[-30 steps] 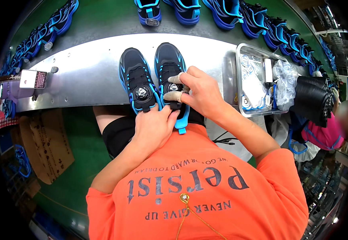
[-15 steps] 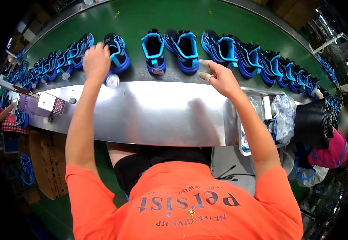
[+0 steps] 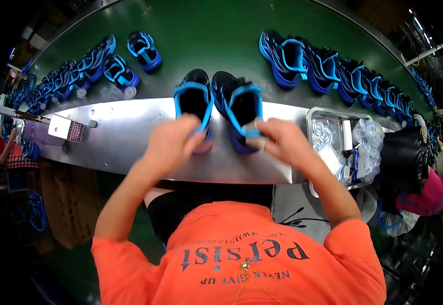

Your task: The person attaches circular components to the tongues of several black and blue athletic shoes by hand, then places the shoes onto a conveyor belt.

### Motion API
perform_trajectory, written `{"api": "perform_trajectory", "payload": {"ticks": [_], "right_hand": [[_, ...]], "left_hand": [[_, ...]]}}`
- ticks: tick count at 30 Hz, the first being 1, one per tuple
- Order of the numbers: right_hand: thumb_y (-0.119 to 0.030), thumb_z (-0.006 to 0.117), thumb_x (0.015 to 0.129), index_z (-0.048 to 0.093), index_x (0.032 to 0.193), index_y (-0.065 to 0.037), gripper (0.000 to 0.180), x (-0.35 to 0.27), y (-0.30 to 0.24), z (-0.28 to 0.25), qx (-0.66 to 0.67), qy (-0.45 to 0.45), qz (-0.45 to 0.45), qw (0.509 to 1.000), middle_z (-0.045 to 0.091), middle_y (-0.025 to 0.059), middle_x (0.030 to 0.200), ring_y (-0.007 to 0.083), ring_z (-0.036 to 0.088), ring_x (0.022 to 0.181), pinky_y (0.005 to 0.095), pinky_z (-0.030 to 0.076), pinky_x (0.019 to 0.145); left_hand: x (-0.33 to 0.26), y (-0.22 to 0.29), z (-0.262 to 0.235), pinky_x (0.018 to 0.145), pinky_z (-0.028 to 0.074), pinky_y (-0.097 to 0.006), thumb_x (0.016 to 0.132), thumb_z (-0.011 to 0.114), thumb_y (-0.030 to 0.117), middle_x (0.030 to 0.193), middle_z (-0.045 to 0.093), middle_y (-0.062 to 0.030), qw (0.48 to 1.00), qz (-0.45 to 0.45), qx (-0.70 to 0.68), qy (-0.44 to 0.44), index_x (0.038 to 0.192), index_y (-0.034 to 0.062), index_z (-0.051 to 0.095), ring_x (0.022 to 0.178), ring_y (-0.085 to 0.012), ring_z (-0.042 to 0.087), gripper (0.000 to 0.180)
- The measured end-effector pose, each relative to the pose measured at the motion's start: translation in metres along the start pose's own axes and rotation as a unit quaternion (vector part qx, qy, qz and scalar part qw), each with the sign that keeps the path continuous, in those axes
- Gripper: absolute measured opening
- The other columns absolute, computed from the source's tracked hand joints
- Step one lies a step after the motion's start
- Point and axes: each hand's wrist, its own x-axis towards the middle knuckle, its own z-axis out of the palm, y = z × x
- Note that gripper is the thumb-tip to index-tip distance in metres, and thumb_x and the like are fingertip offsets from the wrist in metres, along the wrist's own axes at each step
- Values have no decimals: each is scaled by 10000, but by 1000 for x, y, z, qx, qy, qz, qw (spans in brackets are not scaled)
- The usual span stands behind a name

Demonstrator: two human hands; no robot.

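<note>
Two black and blue sneakers stand side by side in front of me, straddling the green belt's edge and the metal bench, heels toward me. At the heel of the left sneaker [image 3: 195, 96], my left hand [image 3: 171, 144] is closed, somewhat blurred. My right hand [image 3: 285, 141], with pale covers on its fingertips, grips the heel of the right sneaker [image 3: 226, 96] between thumb and fingers. Both shoes show dark open insides and light blue collars.
Two more sneakers lie apart at the left, one [image 3: 144, 51] farther back than the other [image 3: 121, 75]. Rows of sneakers [image 3: 320, 66] line the belt [image 3: 206, 30] on both sides. A metal tray [image 3: 310, 122] with plastic bags stands at right. A co-worker's pink sleeve [image 3: 425, 195] shows at far right.
Both middle sneakers have come toward me onto the metal bench. My left hand has left the left-hand pair, now separated, and moved right to a middle sneaker. My right hand has come nearer and closed.
</note>
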Motion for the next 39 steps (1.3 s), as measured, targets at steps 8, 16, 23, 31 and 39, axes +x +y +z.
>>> {"api": "perform_trajectory", "payload": {"ticks": [8, 16, 23, 31, 39], "right_hand": [[-164, 782, 812, 675, 1186, -111, 392, -95, -51, 25, 108, -101, 16, 989, 655, 136, 958, 307, 649, 820, 404, 529, 728], [-13, 776, 687, 577, 1308, -99, 658, -19, -32, 41, -66, 30, -102, 992, 615, 146, 1222, 343, 606, 1072, 399, 514, 898], [52, 695, 728, 608, 1179, -41, 469, -30, -44, 41, 43, -1, 51, 998, 634, 164, 1022, 382, 635, 930, 429, 529, 821], [32, 709, 746, 594, 1291, -101, 572, -82, -47, 56, -13, -28, -77, 997, 485, 231, 1304, 413, 536, 1176, 415, 515, 949], [-207, 631, 947, 623, 1314, -117, 377, -52, -54, 20, 119, -168, 48, 977, 511, 253, 1359, 417, 529, 1236, 415, 475, 1018]], "left_hand": [[-133, 54, 31, 675, 499, -367, 785, 794, 166, 883, 636, -113, 983, -73, -158, -60, 1089, 21, 649, 745, -288, 621, 366], [-74, 31, 27, 875, 499, -422, 696, 759, -40, 1138, 656, -118, 993, 1, -21, 119, 1164, 51, 638, 1034, -343, 601, 492], [-78, 39, 43, 798, 515, -411, 713, 683, -101, 1019, 633, -138, 994, -46, -41, 95, 1147, 38, 628, 953, -339, 635, 459], [-132, 55, 50, 920, 390, -425, 780, 742, 255, 1520, 446, -117, 997, -17, 70, 24, 1143, 82, 656, 1063, -331, 487, 411], [-101, 43, 19, 918, 480, -380, 968, 569, 201, 1373, 584, -134, 996, -77, -43, -13, 1235, 118, 688, 1003, -318, 590, 304]]}}
